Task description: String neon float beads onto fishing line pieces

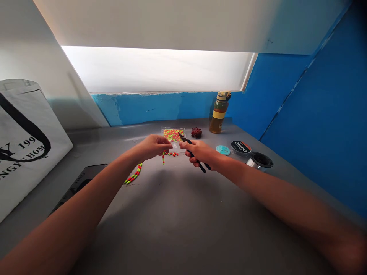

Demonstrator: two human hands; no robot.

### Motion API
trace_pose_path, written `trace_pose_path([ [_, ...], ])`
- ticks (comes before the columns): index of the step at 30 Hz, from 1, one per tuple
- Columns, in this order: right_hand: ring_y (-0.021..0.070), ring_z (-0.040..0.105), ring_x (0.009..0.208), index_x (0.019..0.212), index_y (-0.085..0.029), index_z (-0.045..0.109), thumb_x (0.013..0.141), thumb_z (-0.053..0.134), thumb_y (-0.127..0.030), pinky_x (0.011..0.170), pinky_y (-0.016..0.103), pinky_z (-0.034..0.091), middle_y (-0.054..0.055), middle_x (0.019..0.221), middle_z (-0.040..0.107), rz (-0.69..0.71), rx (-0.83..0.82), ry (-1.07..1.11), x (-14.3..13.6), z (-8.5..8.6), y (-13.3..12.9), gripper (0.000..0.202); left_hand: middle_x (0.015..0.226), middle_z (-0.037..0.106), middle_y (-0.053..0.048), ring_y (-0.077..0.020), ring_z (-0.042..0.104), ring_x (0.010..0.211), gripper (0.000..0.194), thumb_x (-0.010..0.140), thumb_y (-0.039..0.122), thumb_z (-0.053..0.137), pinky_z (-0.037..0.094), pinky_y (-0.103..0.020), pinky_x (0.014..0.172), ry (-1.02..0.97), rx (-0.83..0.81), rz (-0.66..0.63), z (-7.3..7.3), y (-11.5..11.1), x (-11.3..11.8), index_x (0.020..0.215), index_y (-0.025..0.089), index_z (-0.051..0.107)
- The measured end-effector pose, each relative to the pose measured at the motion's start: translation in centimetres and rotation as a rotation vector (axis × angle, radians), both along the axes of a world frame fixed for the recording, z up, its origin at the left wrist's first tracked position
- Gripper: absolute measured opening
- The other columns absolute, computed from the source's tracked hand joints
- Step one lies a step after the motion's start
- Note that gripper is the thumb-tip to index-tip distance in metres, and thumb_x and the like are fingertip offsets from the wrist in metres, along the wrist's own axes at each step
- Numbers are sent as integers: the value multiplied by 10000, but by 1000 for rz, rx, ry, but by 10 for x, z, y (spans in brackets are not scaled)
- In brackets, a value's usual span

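Observation:
My right hand (200, 151) is wrapped around black-handled pliers (204, 168), whose dark jaws point up and to the left. Close beside it, my left hand (155, 146) has its thumb and fingers pinched together, and what sits between the fingertips is too small to make out. Just below the left fingers hangs a short string of red and yellow-green beads (163, 158), with more beads trailing right. Behind both hands lies a clear plastic bag of beads (173, 134). Another beaded strand (133, 177) curves out from behind my left forearm.
A dark red ball of cord (196, 132) and a bottle of amber liquid (220, 112) stand at the back. To the right are a turquoise disc (223, 150), a round black-labelled container (241, 148) and a line spool (259, 161). On the left are a dark flat case (92, 170) and a white bag (31, 114).

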State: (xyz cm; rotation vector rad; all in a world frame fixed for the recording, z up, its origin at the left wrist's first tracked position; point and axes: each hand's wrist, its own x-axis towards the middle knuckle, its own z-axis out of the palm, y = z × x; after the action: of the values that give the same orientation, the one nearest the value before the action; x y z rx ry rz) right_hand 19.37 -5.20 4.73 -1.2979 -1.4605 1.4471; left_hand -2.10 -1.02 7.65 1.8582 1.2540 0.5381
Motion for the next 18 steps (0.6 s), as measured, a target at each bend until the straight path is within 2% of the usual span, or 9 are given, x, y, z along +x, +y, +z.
trace_pose_path([
  [6,93,401,478,955,-234,544,845,645,-582,381,229,329,-10,710,468,7,46,-34,0,1,-1,378,766,672,-52,-167,573,698,282,721,453,739,427,-296,658,-75,-61,-51,-3,6,-4,808,185,734],
  [12,116,420,497,934,-211,566,857,619,-572,425,246,323,-10,641,486,-44,189,-267,-1,7,-8,372,887,692,-72,-184,631,837,319,736,373,774,484,-365,850,-342,-263,-70,4,-1,-3,969,167,702],
  [18,158,520,660,975,-215,634,849,620,-526,555,266,351,24,788,625,-131,429,-480,-3,3,-9,336,800,619,-34,-139,571,731,328,769,392,765,496,-359,811,-519,-386,-56,6,-6,7,988,154,710],
])
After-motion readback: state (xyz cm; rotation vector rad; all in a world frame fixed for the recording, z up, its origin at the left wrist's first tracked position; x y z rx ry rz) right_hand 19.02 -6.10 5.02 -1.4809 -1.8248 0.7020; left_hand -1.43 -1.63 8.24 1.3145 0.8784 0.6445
